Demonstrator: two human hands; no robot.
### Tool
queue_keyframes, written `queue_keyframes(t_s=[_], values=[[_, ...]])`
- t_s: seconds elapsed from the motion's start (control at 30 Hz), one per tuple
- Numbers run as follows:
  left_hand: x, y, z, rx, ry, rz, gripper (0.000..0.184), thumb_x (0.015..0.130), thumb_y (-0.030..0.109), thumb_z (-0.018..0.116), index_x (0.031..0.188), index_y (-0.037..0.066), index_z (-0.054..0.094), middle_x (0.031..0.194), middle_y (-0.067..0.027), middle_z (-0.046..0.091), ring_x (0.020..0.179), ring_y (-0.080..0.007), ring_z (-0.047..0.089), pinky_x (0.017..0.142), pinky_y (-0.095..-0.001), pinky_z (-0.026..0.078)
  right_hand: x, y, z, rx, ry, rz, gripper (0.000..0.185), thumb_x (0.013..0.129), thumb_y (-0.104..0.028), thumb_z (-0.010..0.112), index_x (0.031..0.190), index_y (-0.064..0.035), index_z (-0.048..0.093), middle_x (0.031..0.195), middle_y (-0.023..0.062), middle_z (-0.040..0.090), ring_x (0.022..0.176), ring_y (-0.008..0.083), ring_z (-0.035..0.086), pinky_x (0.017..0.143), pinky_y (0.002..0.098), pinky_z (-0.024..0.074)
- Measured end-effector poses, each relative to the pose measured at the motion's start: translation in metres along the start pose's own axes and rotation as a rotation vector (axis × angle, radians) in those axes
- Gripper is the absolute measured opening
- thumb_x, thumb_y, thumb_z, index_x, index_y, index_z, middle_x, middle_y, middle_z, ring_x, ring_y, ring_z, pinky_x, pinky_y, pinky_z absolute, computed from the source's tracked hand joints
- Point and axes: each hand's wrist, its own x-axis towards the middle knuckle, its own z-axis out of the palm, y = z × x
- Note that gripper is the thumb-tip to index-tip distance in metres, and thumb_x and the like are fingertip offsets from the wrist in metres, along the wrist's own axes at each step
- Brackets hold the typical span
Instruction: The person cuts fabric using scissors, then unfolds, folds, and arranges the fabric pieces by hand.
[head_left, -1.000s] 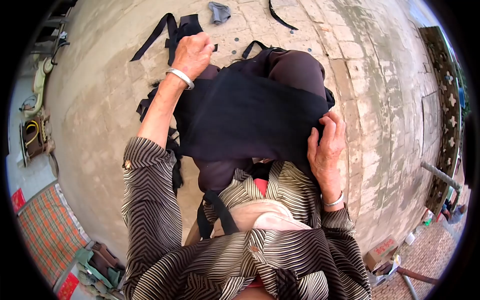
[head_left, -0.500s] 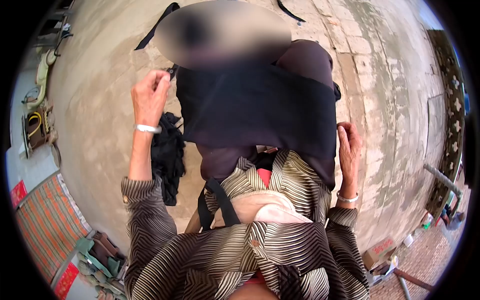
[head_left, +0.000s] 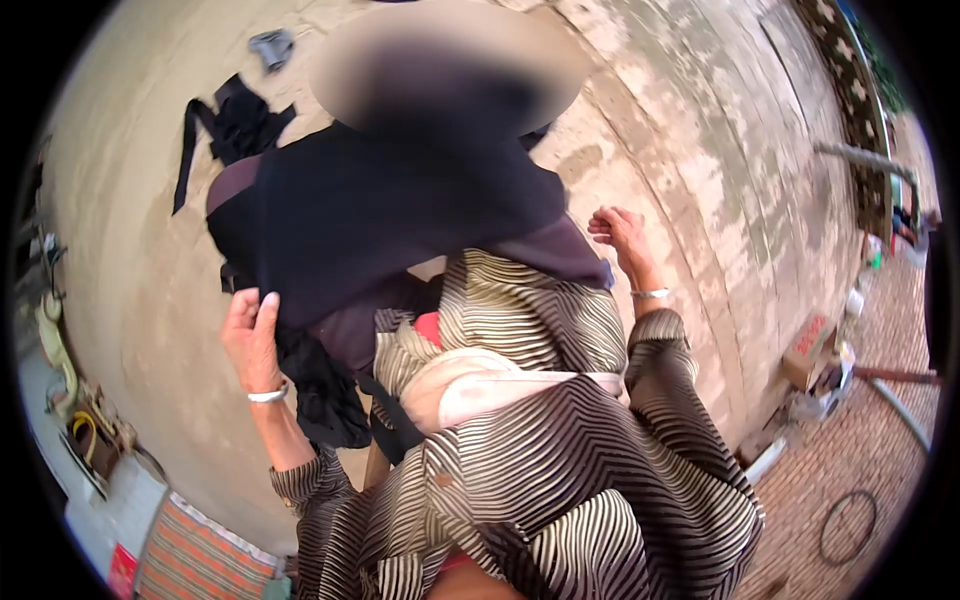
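Note:
A wide black cloth lies across the lap, over dark trousers. At its lower left edge is my left hand, thumb raised and a little apart from the bent fingers, with nothing visible between them. My right hand hangs in the air to the right of the lap, off the cloth, its fingers loosely bent and empty. Crumpled black fabric hangs below my left hand, beside the lap.
Black cloth pieces with a strap lie on the paved ground at the upper left, near a small grey cloth. A cardboard box stands at right, above a black ring on bricks. A blurred oval hides the top centre.
The view has turned toward the right. My left hand has come down from beside the cloth's upper left to its lower left edge. My right hand has moved away from the cloth's right edge.

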Motion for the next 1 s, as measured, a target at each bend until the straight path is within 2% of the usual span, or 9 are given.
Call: queue_keyframes(t_s=[0.13, 0.27, 0.33, 0.53, 0.67, 0.73, 0.8, 0.9, 1.0], values=[[0.0, -0.007, -0.009, -0.024, -0.107, 0.014, 0.013, 0.087, 0.012, 0.068, 0.09, 0.003, 0.059, 0.078, 0.0054, 0.055, 0.069, -0.0029, 0.047, 0.067, -0.0184, 0.039, 0.014, 0.083, -0.051, 0.166, 0.227, 0.13, 0.027, 0.09, -0.024, 0.057, 0.093, 0.0016, 0.062, 0.082, 0.0102, 0.065, 0.072, 0.0187, 0.064, 0.064, 0.0308, 0.0526], [-0.002, -0.017, -0.004, 0.161, 0.017, 0.034, 0.023, 0.089, 0.019, 0.068, 0.1, 0.001, 0.059, 0.096, -0.0025, 0.06, 0.087, -0.01, 0.054, 0.08, -0.0247, 0.043, 0.015, 0.137, -0.063, 0.355, 0.316, 0.323, 0.023, 0.09, -0.018, 0.054, 0.095, 0.004, 0.06, 0.08, 0.0131, 0.064, 0.072, 0.0231, 0.064, 0.061, 0.0345, 0.0536], [-0.008, -0.013, 0.004, -0.107, 0.054, -0.185, 0.033, 0.089, 0.021, 0.068, 0.108, -0.002, 0.055, 0.102, -0.0056, 0.06, 0.096, -0.0148, 0.057, 0.086, -0.0293, 0.045, 0.012, 0.129, -0.051, 0.366, 0.273, 0.408, 0.029, 0.093, -0.022, 0.05, 0.098, 0.0052, 0.059, 0.085, 0.0161, 0.064, 0.077, 0.0249, 0.064, 0.066, 0.0358, 0.0545], [0.004, -0.025, -0.008, -0.181, -0.064, -0.17, 0.034, 0.089, 0.02, 0.068, 0.113, 0.0, 0.055, 0.108, -0.0069, 0.064, 0.096, -0.0135, 0.062, 0.084, -0.0296, 0.049, 0.007, 0.024, 0.024, 0.529, -0.539, 0.312, 0.056, 0.096, -0.051, 0.046, 0.106, 0.0027, 0.061, 0.1, 0.0118, 0.065, 0.085, 0.0196, 0.062, 0.081, 0.0317, 0.0504], [0.004, -0.023, -0.004, -0.251, 0.001, -0.146, 0.038, 0.083, 0.008, 0.072, 0.115, -0.002, 0.052, 0.1, -0.0045, 0.063, 0.09, -0.01, 0.061, 0.081, -0.0234, 0.048, 0.025, -0.033, 0.062, 0.553, -0.792, 0.258, 0.074, 0.092, -0.063, 0.044, 0.119, 0.005, 0.056, 0.11, 0.0117, 0.064, 0.093, 0.0192, 0.062, 0.089, 0.0309, 0.0483], [-0.001, -0.002, 0.012, -0.334, -0.029, -0.152, 0.043, 0.081, 0.007, 0.073, 0.117, -0.003, 0.052, 0.098, -0.0048, 0.063, 0.089, -0.0109, 0.061, 0.083, -0.0245, 0.048, 0.014, -0.067, 0.076, 0.542, -0.806, 0.253, 0.075, 0.09, -0.061, 0.05, 0.126, 0.0052, 0.052, 0.12, 0.014, 0.062, 0.104, 0.0223, 0.062, 0.096, 0.0349, 0.0468], [0.001, -0.006, 0.011, -0.323, 0.042, -0.126, 0.042, 0.081, 0.007, 0.072, 0.117, -0.001, 0.052, 0.094, -0.0035, 0.063, 0.079, -0.0101, 0.061, 0.071, -0.0237, 0.05, 0.011, -0.083, 0.088, 0.626, -0.648, 0.298, 0.061, 0.092, -0.049, 0.056, 0.108, 0.0091, 0.06, 0.112, 0.0166, 0.067, 0.098, 0.0244, 0.066, 0.091, 0.0357, 0.0504], [-0.005, 0.012, 0.017, -0.316, -0.073, -0.155, 0.036, 0.082, 0.006, 0.07, 0.113, 0.004, 0.054, 0.087, -0.0002, 0.062, 0.061, -0.0061, 0.056, 0.044, -0.0214, 0.037, 0.025, -0.077, 0.088, 0.625, -0.695, 0.295, 0.043, 0.091, -0.032, 0.063, 0.112, 0.0062, 0.061, 0.109, 0.0142, 0.068, 0.098, 0.0232, 0.066, 0.092, 0.0358, 0.0512], [-0.007, 0.014, 0.009, -0.437, -0.125, -0.226, 0.026, 0.082, 0.008, 0.069, 0.106, 0.007, 0.057, 0.086, 0.0023, 0.063, 0.059, -0.0056, 0.055, 0.044, -0.0201, 0.037, 0.028, -0.078, 0.089, 0.579, -0.66, 0.292, 0.029, 0.088, -0.013, 0.066, 0.111, 0.0045, 0.063, 0.107, 0.0127, 0.069, 0.095, 0.0198, 0.068, 0.088, 0.0323, 0.0538]])
